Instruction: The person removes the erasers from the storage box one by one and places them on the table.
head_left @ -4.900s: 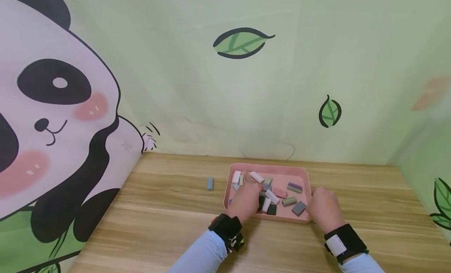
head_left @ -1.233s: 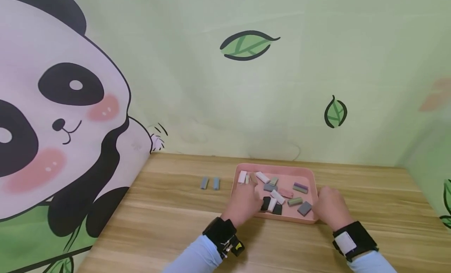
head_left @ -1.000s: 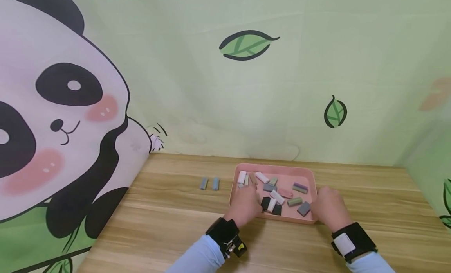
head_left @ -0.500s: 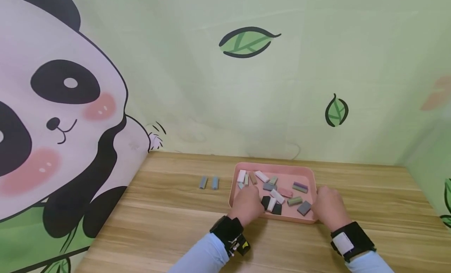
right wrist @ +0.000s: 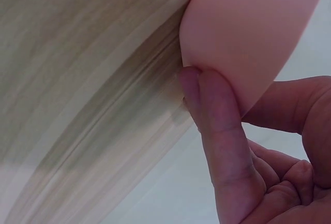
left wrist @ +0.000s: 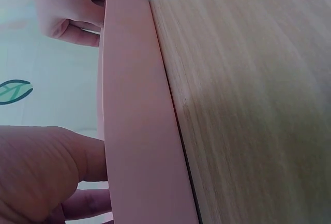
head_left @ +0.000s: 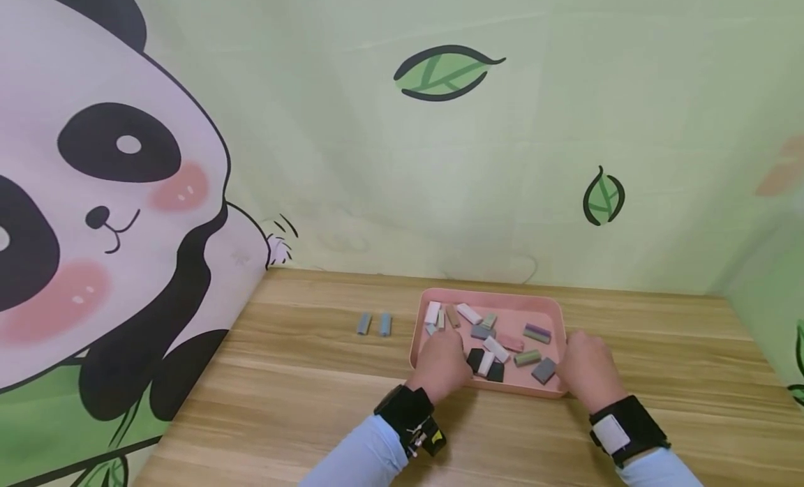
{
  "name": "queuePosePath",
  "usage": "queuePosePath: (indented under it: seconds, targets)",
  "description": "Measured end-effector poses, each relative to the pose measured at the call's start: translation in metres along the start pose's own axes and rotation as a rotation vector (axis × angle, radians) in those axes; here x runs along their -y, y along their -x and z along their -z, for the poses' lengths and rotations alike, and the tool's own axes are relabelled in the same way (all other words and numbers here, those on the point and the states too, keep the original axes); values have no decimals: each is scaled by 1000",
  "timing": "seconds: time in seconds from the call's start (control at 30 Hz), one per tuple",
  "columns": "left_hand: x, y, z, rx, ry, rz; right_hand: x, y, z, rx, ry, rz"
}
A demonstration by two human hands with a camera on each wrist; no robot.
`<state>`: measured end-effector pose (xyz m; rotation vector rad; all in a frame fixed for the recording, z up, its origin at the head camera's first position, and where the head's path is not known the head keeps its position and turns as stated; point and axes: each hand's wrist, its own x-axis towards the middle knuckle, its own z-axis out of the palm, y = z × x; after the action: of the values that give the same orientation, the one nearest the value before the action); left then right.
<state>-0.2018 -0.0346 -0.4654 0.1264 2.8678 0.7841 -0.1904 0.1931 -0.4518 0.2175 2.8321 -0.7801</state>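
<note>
A shallow pink tray [head_left: 534, 304] on the table holds several small coloured blocks, white, black, grey, green and pink. My left hand [head_left: 441, 361] reaches over the tray's near left part, beside a black block [head_left: 475, 361]. Its fingertips are hidden in the head view; in the left wrist view the thumb and fingers of the left hand [left wrist: 46, 175] go behind the pink wall, so what they touch cannot be seen. My right hand [head_left: 589, 368] grips the tray's near right corner; in the right wrist view, the fingers [right wrist: 225, 131] lie outside and under it, thumb at the rim.
Two small blue-grey blocks, one on the left [head_left: 364, 324] and one on the right [head_left: 385, 324], lie side by side on the wooden table [head_left: 301, 361] left of the tray. Behind the table hangs a green backdrop [head_left: 352, 166] with a panda and leaves.
Since the earliest frame a second blue-grey block has come to lie on the table left of the first. Lately my left hand has drawn slightly nearer, baring the brown block. The right hand keeps its grip.
</note>
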Motion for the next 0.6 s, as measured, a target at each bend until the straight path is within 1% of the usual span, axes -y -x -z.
queuePosePath:
  seconds: [0.07,0.17,0.2,0.23,0.33,0.4,0.43,0.53,0.6]
  targets:
    - [2,1,0,-7,23,-10,0,0,0,-3,1,2]
    - [4,2,3,-23,86,-27,0,-1,0,-7,5,4]
    - [4,3,5,-32,107,-36,0,-1,0,-9,7,5]
    - [5,3,7,-52,108,-52,-1,-1,0,-11,9,5]
    - [6,3,15,-96,149,-88,-1,-2,0,-8,8,3]
    - [7,2,22,-130,160,-111,-2,-3,0,-4,6,-3]
    - [8,2,25,-142,167,-113,-2,-3,0,-2,5,-5]
    - [12,1,37,-158,234,-93,-2,-2,-1,-5,-2,-6]
    - [18,0,45,-206,231,-106,-2,-1,-2,-8,-5,-3]
